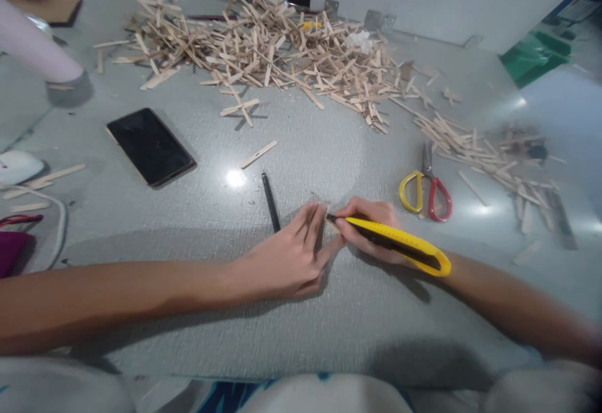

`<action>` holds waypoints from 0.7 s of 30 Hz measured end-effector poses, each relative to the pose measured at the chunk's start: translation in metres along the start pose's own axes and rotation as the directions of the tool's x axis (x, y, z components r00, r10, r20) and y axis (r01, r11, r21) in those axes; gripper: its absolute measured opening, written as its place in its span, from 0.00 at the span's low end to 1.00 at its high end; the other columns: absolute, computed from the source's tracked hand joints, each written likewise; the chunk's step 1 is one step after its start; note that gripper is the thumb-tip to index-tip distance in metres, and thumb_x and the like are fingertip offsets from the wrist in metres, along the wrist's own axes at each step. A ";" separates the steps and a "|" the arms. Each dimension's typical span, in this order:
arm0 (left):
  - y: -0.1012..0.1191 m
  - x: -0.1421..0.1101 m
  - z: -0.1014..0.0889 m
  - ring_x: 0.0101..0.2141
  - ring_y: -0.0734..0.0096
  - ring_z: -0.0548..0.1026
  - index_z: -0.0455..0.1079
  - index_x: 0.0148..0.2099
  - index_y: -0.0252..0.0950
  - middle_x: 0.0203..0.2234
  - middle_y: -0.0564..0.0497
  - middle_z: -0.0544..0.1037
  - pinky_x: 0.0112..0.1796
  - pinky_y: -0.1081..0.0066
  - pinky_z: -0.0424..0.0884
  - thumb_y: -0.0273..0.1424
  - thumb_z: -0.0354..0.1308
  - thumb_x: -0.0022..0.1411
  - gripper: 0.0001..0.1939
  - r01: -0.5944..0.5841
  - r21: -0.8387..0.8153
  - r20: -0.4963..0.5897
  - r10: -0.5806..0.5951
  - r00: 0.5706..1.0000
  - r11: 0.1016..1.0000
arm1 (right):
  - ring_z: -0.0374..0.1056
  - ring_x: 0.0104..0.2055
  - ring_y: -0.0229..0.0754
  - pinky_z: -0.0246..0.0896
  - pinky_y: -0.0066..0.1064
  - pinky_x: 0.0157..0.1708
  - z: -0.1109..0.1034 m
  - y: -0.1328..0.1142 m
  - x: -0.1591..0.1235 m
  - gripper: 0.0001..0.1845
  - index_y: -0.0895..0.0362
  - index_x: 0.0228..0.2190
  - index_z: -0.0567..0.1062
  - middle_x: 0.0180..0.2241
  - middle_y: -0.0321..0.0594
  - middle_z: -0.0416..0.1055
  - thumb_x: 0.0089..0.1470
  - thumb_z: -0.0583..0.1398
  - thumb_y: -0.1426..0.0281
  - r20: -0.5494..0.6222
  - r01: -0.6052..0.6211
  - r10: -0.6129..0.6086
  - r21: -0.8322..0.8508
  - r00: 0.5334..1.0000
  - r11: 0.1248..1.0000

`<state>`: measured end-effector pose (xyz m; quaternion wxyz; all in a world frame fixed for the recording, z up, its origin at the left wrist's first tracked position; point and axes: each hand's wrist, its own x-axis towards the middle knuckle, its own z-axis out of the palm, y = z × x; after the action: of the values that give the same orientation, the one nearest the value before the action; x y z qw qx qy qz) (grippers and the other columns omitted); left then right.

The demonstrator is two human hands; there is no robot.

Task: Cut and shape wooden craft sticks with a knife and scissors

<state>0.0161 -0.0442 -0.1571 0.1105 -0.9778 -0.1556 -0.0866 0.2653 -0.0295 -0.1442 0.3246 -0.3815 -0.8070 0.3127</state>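
My right hand (371, 210) grips a yellow and black utility knife (404, 245), its tip pointing left toward my other hand. On the tabletop, my left hand (289, 261) has its fingers bent and pressed down around a wooden craft stick (333, 225). Only a sliver of that stick shows between the hands; the rest is covered. The knife tip meets the stick close to my left fingertips. Just left of my left hand lies a black pen (269, 202). Farther up, a single craft stick with a small slot (259, 154) lies flat.
Crossed craft sticks (240, 107) lie before a large heap of sticks (263, 43) at the back. Yellow-and-red-handled scissors (426, 187) rest at right, near more loose sticks (470, 146). A phone (150, 146), white mouse (19, 167) and pink cylindrical object (37, 43) are at left.
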 end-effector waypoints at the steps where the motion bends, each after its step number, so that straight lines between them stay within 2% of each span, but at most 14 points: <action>1: 0.000 0.000 0.000 0.64 0.25 0.77 0.53 0.76 0.12 0.60 0.12 0.76 0.69 0.36 0.59 0.46 0.55 0.76 0.44 -0.001 -0.002 0.001 0.001 1.000 1.000 | 0.65 0.23 0.33 0.61 0.27 0.26 0.000 0.000 0.000 0.04 0.55 0.39 0.77 0.25 0.30 0.72 0.70 0.62 0.70 -0.002 0.002 -0.002 -0.001 1.000 1.000; 5: 0.000 0.001 0.001 0.63 0.24 0.77 0.55 0.75 0.12 0.60 0.10 0.76 0.68 0.36 0.60 0.44 0.55 0.76 0.42 0.004 -0.023 -0.002 -0.004 1.000 1.000 | 0.67 0.23 0.34 0.62 0.27 0.27 0.001 0.002 -0.001 0.03 0.54 0.39 0.76 0.25 0.30 0.73 0.69 0.62 0.71 -0.014 0.009 -0.009 -0.008 1.000 1.000; 10: 0.001 -0.001 0.004 0.65 0.25 0.75 0.52 0.76 0.12 0.63 0.10 0.73 0.69 0.35 0.59 0.42 0.54 0.77 0.41 0.012 -0.075 -0.007 -0.013 1.000 0.997 | 0.67 0.23 0.33 0.62 0.27 0.26 0.002 0.004 -0.001 0.03 0.54 0.39 0.77 0.25 0.30 0.73 0.69 0.62 0.70 -0.010 0.011 -0.011 -0.026 1.000 1.000; 21: 0.000 0.001 0.002 0.63 0.22 0.77 0.52 0.75 0.10 0.59 0.07 0.74 0.68 0.36 0.61 0.46 0.56 0.75 0.45 -0.003 -0.010 -0.012 0.003 1.000 1.000 | 0.66 0.23 0.34 0.62 0.27 0.26 0.001 0.001 0.000 0.04 0.54 0.39 0.77 0.25 0.30 0.73 0.70 0.62 0.70 -0.011 -0.006 0.006 -0.014 1.000 1.000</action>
<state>0.0171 -0.0441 -0.1585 0.1064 -0.9780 -0.1530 -0.0932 0.2652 -0.0294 -0.1461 0.3252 -0.3878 -0.8064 0.3058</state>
